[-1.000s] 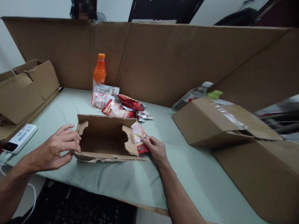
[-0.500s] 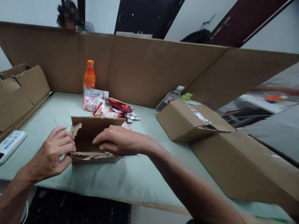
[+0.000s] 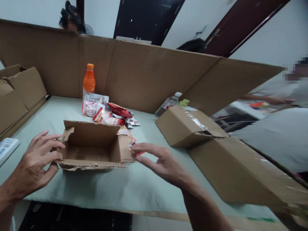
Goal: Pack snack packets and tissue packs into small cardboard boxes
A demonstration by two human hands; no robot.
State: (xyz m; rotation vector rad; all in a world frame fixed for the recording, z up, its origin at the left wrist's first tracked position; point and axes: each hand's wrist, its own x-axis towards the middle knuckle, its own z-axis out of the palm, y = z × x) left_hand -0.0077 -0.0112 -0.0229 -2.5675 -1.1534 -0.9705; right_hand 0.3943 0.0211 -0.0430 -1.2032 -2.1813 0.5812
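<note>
A small open-topped cardboard box [image 3: 91,166] sits in front of me, its top edges rough and torn. Nothing shows inside it. My left hand [image 3: 39,160] holds the box's left end, thumb and fingers at its edge. My right hand [image 3: 161,160] is past the box's right flap, thumb and index finger stretched out and apart. Its fingertips reach a shiny red and orange snack packet [image 3: 132,141], partly hidden behind that flap. Whether they touch packet or flap I cannot tell.
Behind the box lie several snack packets [image 3: 108,117] and an orange drink bottle [image 3: 89,80]. At right are larger cardboard boxes [image 3: 231,166] and a clear bottle [image 3: 168,104]. A white device [image 3: 8,149] lies left. A cardboard wall [image 3: 154,73] closes the back; people are beyond it.
My right hand has left the box's inside and moved right, beyond its right flap. My left hand stays at the left end. The view has shifted slightly right.
</note>
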